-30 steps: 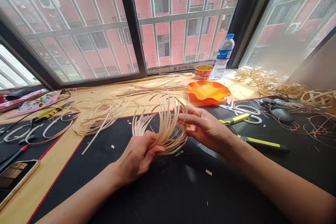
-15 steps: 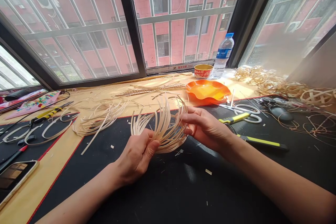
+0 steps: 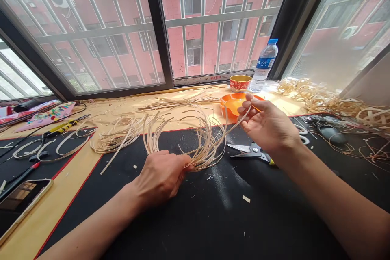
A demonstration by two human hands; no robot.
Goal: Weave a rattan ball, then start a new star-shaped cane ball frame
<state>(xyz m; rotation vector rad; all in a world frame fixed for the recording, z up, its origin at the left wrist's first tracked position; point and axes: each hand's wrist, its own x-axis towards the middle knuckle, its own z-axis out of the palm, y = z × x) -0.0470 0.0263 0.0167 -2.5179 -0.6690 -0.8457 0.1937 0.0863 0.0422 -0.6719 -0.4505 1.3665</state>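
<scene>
Pale cane strips [image 3: 207,146]: a looped bundle on the black cutting mat [image 3: 195,227].
Left hand [image 3: 161,178]: closed around the bundle's gathered ends.
Right hand [image 3: 268,124]: narrow pinch on one strip, above steel-bladed scissors [image 3: 248,150].

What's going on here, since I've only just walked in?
A person's left hand grips a bunch of thin cane strips on a black mat, while the right hand lifts the end of one strip near an orange dish. Scissors lie just below the right hand.
</scene>
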